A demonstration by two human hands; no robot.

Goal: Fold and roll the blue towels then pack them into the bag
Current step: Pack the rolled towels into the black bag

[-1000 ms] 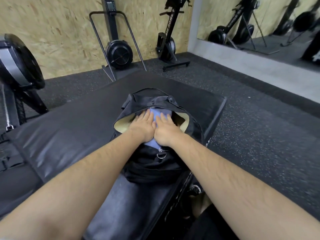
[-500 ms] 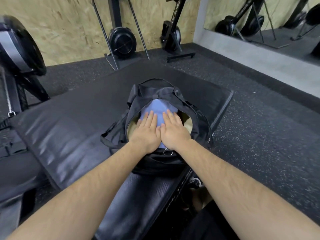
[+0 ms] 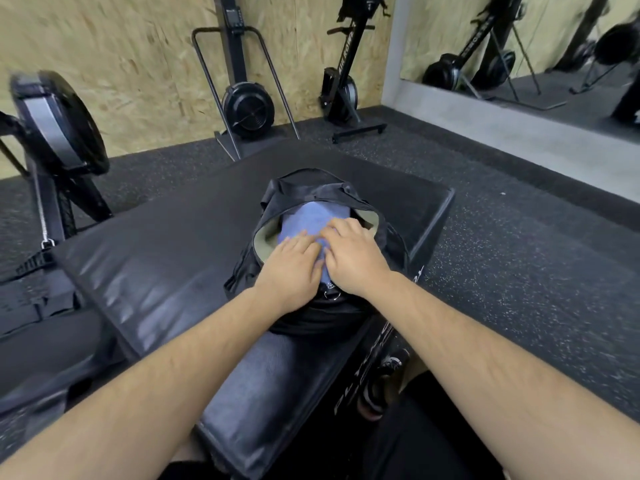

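A black duffel bag (image 3: 304,188) lies open on a black padded mat (image 3: 166,258), its pale lining showing at the rim. A blue towel (image 3: 311,220) sits inside the opening, its far end uncovered. My left hand (image 3: 294,268) rests palm down on the towel's near left part, fingers slightly spread. Beside it, my right hand (image 3: 353,254) lies flat on the towel's near right part, fingers pointing left over the cloth. Both hands touch each other and press on the towel; neither grips it. The towel's near end is hidden under my hands.
The mat ends at a right edge (image 3: 446,216) over speckled rubber floor. A rowing machine flywheel (image 3: 55,123) stands at the left. Two more machines (image 3: 247,105) stand against the wooden wall. A mirror (image 3: 519,46) fills the right wall. A shoe (image 3: 381,386) shows below the mat's edge.
My hands slid slightly toward me on the towel, and the right hand's fingers turned leftward. More of the blue towel's far end shows inside the bag.
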